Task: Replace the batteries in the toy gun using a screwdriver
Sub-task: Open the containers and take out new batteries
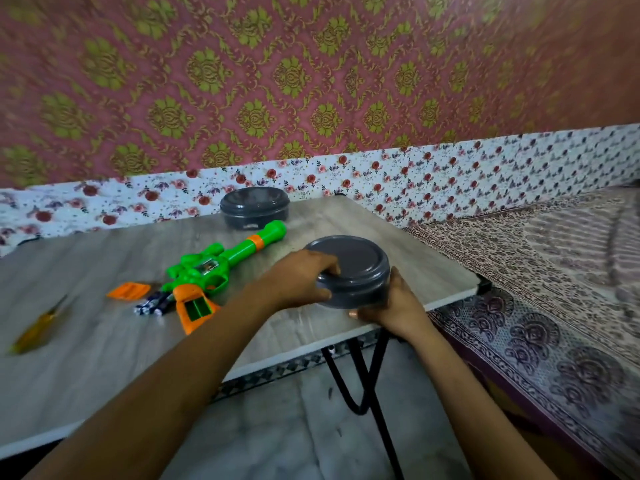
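The fingers point(329, 269) of the left hand point(298, 280) are curling over the lid rim of a dark grey round plastic container point(356, 265), while the right hand point(394, 308) is wrapping around its near right side, thumb pressing low against the wall. Both hands are clamping it. One is probably steadying the body while the other is working the lid, perhaps to reach fresh cells, though the contents are hidden.

The green and orange plastic toy gun point(214, 268) is lying on its side just left of the container, with the battery bay in its orange grip gaping open. The flat orange battery cover point(129, 291) is lying apart to its left, and a cluster of dark blue and white batteries point(154, 304) is resting beside the grip. The yellow-handled screwdriver point(38, 327), blurred, is lying well apart at the left. A second grey round container point(254, 209) is sitting behind the muzzle.

Everything is resting on a pale grey wood-grain table point(104, 358) on black metal legs point(367, 375). Pink and green patterned wallpaper point(311, 81) is rising behind it, and a printed bedspread point(536, 271) is spreading out at the right.
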A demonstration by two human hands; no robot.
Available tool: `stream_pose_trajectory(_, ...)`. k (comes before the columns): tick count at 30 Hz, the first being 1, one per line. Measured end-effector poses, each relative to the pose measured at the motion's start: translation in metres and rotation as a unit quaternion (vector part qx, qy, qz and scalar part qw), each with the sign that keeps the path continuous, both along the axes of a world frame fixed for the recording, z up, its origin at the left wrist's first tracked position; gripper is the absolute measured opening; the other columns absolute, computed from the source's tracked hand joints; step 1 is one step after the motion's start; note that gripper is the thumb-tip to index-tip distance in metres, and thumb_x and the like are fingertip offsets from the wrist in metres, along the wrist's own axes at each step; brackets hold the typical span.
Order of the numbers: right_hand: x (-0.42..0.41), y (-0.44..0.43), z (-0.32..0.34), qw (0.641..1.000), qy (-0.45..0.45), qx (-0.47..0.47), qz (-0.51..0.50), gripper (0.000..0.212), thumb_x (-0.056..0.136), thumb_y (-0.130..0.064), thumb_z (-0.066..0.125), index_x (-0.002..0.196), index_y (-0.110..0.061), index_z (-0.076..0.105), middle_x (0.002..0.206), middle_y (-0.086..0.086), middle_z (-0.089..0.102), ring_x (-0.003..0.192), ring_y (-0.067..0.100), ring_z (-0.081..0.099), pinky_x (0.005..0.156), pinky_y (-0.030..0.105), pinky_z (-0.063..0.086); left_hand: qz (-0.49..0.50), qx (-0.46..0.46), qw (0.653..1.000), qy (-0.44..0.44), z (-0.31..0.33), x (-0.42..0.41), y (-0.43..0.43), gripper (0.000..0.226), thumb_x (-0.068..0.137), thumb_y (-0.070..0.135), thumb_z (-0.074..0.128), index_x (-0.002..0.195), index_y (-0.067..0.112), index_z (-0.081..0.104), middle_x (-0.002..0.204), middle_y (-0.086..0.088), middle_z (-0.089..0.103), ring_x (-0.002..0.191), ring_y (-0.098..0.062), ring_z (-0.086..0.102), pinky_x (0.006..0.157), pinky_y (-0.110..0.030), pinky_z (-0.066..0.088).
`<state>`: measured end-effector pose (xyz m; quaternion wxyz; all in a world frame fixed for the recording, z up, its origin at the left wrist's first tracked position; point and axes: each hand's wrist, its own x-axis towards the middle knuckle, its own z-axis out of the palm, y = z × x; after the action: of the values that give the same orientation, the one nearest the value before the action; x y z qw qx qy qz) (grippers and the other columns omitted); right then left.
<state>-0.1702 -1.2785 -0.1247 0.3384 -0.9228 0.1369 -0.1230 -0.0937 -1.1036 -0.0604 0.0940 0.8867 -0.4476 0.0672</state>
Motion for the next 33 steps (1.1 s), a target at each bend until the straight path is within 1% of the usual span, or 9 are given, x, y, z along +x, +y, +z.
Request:
stream_pose_trajectory(4, -0.019, 0.001, -0.001, 1.0, -0.02, 0.001, -0.002, 0.116, 0.052, -0.045, 0.085, 0.142, -0.008, 0.021, 0.146, 0.013, 0.036, 0.132, 0.03, 0.039, 0.106, 0.043, 0.037, -0.04, 0.024, 0.999, 0.025, 0.0, -0.017, -0.002, 0.043, 0.073, 0.024, 0.075, 0.107, 0.013, 0.051, 0.11, -0.002, 0.061, 0.099, -0.021, 0.056, 0.08, -0.032, 0.043)
stream_pose_trajectory(9, -0.014, 0.006, 0.002, 0.998, -0.039, 0.056, -0.012, 0.128, 0.045, -0.046, 0.087, 0.143, -0.012, 0.013, 0.136, 0.011, 0.047, 0.122, 0.03, 0.05, 0.1, 0.042, 0.045, -0.022, 0.111, 0.99, -0.086, 0.01, -0.019, -0.01, 0.064, 0.08, 0.041, 0.067, 0.138, 0.031, 0.042, 0.13, 0.004, 0.058, 0.114, -0.02, 0.053, 0.086, -0.028, 0.041)
stream_pose_trajectory(14, -0.01, 0.004, -0.004, 0.995, -0.071, 0.07, -0.022, 0.122, 0.044, -0.043, 0.088, 0.141, -0.02, 0.018, 0.127, 0.006, 0.057, 0.111, 0.027, 0.059, 0.091, 0.04, 0.05, -0.072, 0.163, 0.974, -0.142, 0.023, -0.017, -0.017, 0.063, 0.08, 0.043, 0.067, 0.138, 0.029, 0.047, 0.127, 0.006, 0.061, 0.111, -0.017, 0.054, 0.077, -0.024, 0.032)
stream_pose_trajectory(18, -0.007, 0.003, -0.005, 0.995, -0.061, 0.075, -0.019, 0.124, 0.044, -0.05, 0.086, 0.142, -0.021, 0.015, 0.131, 0.007, 0.055, 0.116, 0.028, 0.056, 0.093, 0.044, 0.049, -0.098, 0.169, 0.971, -0.139, 0.032, -0.011, -0.023, 0.06, 0.076, 0.041, 0.07, 0.132, 0.025, 0.055, 0.118, 0.002, 0.067, 0.104, -0.019, 0.059, 0.076, -0.025, 0.036)
stream_pose_trajectory(22, -0.002, 0.001, 0.0, 0.993, -0.065, 0.101, -0.017, 0.12, 0.05, -0.044, 0.087, 0.143, -0.02, 0.015, 0.135, 0.006, 0.051, 0.121, 0.027, 0.052, 0.096, 0.042, 0.047, -0.117, 0.152, 0.973, -0.125, 0.039, -0.001, -0.026, 0.048, 0.073, 0.038, 0.07, 0.118, 0.022, 0.065, 0.099, 0.0, 0.072, 0.084, -0.017, 0.06, 0.074, -0.029, 0.044)
stream_pose_trajectory(25, -0.002, -0.001, -0.001, 0.993, -0.053, 0.101, -0.009, 0.125, 0.05, -0.045, 0.086, 0.145, -0.02, 0.009, 0.139, 0.006, 0.048, 0.124, 0.028, 0.05, 0.099, 0.042, 0.046, -0.121, 0.142, 0.977, -0.106, 0.04, 0.003, -0.028, 0.048, 0.071, 0.038, 0.069, 0.115, 0.021, 0.067, 0.091, -0.002, 0.072, 0.072, -0.014, 0.054, 0.069, -0.028, 0.043)
stream_pose_trajectory(27, -0.003, -0.002, -0.004, 0.995, -0.05, 0.082, -0.004, 0.129, 0.049, -0.046, 0.087, 0.147, -0.017, 0.008, 0.14, 0.006, 0.047, 0.125, 0.027, 0.049, 0.099, 0.038, 0.045, -0.116, 0.112, 0.984, -0.08, 0.047, 0.007, -0.024, 0.047, 0.07, 0.041, 0.065, 0.11, 0.017, 0.069, 0.087, -0.005, 0.072, 0.071, -0.016, 0.057, 0.066, -0.028, 0.043)
stream_pose_trajectory(30, -0.003, -0.001, -0.006, 0.997, -0.038, 0.068, 0.005, 0.13, 0.053, -0.047, 0.085, 0.148, -0.015, 0.003, 0.146, 0.008, 0.039, 0.13, 0.028, 0.043, 0.102, 0.039, 0.04, -0.102, 0.029, 0.994, -0.009, 0.061, 0.017, -0.014, 0.034, 0.077, 0.028, 0.07, 0.108, 0.014, 0.07, 0.091, -0.002, 0.072, 0.077, -0.017, 0.063, 0.068, -0.03, 0.048)
stream_pose_trajectory(33, -0.001, -0.001, -0.005, 0.998, -0.044, 0.049, 0.0, 0.132, 0.054, -0.05, 0.083, 0.148, -0.014, -0.002, 0.147, 0.009, 0.038, 0.13, 0.029, 0.043, 0.103, 0.038, 0.039, -0.068, -0.068, 0.995, -0.003, 0.058, 0.024, -0.012, 0.029, 0.081, 0.019, 0.07, 0.109, 0.013, 0.069, 0.095, -0.004, 0.071, 0.08, -0.014, 0.062, 0.067, -0.02, 0.046)
